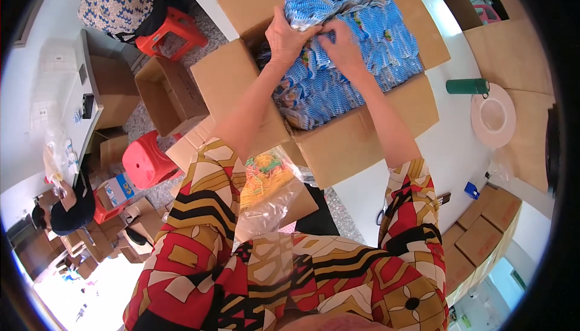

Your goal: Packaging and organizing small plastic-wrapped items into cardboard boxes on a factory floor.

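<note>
An open cardboard box (pixel 356 140) on a white table holds a heap of blue-and-white sachets (pixel 356 71). My left hand (pixel 284 35) grips a bundle of those sachets at the top of the heap. My right hand (pixel 342 47) pinches the same bundle from the other side, fingers closed on it. Both forearms in patterned red, black and yellow sleeves reach up into the box from below.
A clear plastic bag of small colourful items (pixel 269 189) lies by my lap. A green bottle (pixel 466 86) and a white tape roll (pixel 493 115) sit on the table at right. Red stools (pixel 148 162), open cartons (pixel 169 95) and two other seated people are at left.
</note>
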The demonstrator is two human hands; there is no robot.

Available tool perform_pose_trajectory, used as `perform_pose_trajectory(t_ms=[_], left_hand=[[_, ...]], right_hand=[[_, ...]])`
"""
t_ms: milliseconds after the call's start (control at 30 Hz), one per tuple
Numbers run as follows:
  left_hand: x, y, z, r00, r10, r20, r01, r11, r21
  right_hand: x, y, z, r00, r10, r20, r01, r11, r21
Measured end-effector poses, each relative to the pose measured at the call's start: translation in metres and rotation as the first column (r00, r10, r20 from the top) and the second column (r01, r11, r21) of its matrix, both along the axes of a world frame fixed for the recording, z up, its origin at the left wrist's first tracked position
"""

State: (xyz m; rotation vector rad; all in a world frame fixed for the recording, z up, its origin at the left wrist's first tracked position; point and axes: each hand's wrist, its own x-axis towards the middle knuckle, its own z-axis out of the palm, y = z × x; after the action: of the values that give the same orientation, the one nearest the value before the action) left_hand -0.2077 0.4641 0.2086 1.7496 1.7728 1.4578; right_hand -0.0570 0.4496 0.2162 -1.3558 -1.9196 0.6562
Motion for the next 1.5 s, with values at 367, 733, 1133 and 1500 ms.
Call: perform_pose_trajectory(t_ms=[367, 733, 1133, 1500], left_hand=[[-0.009, 0.0, -0.004, 0.986, -0.168, -0.023, 0.167, 0.986, -0.008], [-0.023, -0.015, 0.021, 0.782, -0.267, -0.562, 0.169, 0.961, -0.221], [-0.043, 0.012, -0.026, 0.914, -0.274, -0.299, 0.205, 0.948, -0.244], [-0.035, -0.028, 0.023, 0.803, -0.095, -0.588, 0.124, 0.992, 0.009]], right_hand=[[-0.003, 0.06, 0.047, 0.882, 0.224, 0.414, -0.373, 0.87, 0.324], [-0.002, 0.05, 0.033, 0.838, 0.201, 0.508, -0.403, 0.854, 0.328], [-0.042, 0.061, 0.022, 0.738, 0.079, 0.67, -0.391, 0.86, 0.329], [0.075, -0.059, 0.101, 0.897, -0.053, -0.44, 0.115, 0.987, 0.115]])
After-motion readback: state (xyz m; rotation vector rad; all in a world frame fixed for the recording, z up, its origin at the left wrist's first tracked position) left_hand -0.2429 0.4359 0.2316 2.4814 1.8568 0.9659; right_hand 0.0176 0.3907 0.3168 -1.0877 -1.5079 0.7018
